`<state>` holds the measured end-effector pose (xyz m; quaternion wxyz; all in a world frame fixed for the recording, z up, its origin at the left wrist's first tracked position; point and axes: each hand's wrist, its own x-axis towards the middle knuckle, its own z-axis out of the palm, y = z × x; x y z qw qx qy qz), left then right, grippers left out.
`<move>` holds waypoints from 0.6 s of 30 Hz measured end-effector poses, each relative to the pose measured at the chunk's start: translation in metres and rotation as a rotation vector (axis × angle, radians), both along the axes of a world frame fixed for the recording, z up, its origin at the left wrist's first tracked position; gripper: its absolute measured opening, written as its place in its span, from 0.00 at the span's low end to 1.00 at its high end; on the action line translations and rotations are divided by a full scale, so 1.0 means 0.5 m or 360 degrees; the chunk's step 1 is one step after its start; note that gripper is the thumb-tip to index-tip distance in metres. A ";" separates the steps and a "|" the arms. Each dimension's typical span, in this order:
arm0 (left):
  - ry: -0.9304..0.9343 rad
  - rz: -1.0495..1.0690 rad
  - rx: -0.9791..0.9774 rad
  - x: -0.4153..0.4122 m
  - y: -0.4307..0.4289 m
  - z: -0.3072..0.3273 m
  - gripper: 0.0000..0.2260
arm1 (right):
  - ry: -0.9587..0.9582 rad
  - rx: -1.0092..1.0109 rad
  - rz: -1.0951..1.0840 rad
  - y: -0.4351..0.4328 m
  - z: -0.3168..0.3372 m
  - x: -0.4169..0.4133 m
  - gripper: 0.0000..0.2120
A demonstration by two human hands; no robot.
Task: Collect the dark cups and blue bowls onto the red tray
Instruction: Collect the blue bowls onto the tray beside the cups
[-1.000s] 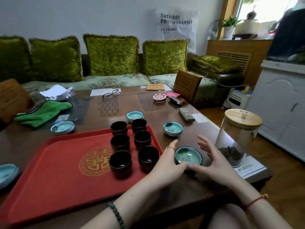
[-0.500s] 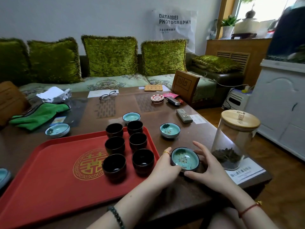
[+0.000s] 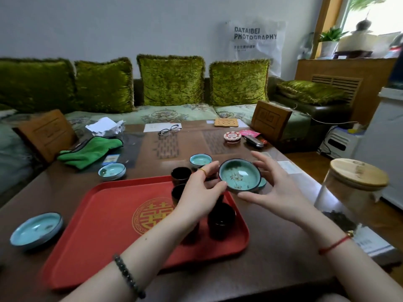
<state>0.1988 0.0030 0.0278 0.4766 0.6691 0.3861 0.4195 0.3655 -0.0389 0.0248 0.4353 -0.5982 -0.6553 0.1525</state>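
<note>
Held bowl [image 3: 239, 178] lifted clear of the table [image 3: 272, 258], up above the right rim of the tray [image 3: 104, 225], tilted toward the camera so the pale blue inside shows
Left hand [image 3: 199, 194] at the bowl's 9 o'clock, thumb tip pressed to the near-left rim, ringed finger curled over the far-left rim; closed on the bowl
Right hand [image 3: 277, 188] at the bowl's 3 o'clock, thumb under the near edge, fingers spread and curved round the far-right side; loosely cupped on the bowl, palm open

Dark cups [image 3: 221, 220] on the tray's right half, clustered at about 2 o'clock from the gold emblem [image 3: 152, 215]; several partly hidden behind the left hand and forearm, exact count not clear
Small bowl [image 3: 200, 160] on the table just beyond the tray's far edge, at 12 o'clock from the cups
Left-rear bowl [image 3: 112, 171] on the table just off the tray's far-left corner, at 10 o'clock
Near-left bowl [image 3: 37, 231] on the table well left of the tray, at 9 o'clock
Sliver of another blue bowl [image 3: 262, 183] peeking out under the held one, on its right

Glass jar [image 3: 349, 197] with wooden lid at the table's right edge, at 3 o'clock from the hands
Green cloth [image 3: 89, 151] at the far left of the table, beyond the left-rear bowl
</note>
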 end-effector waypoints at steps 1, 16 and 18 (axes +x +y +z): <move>-0.0012 0.0030 0.0018 -0.021 0.008 0.006 0.20 | -0.0019 0.0014 0.0028 0.013 0.010 -0.020 0.42; 0.0107 0.0337 -0.0019 -0.293 0.166 -0.011 0.20 | -0.0380 -0.0188 0.0448 0.247 0.018 -0.278 0.44; 0.0143 0.0355 -0.0067 -0.308 0.191 -0.034 0.21 | -0.0475 -0.0224 0.0449 0.271 0.003 -0.293 0.44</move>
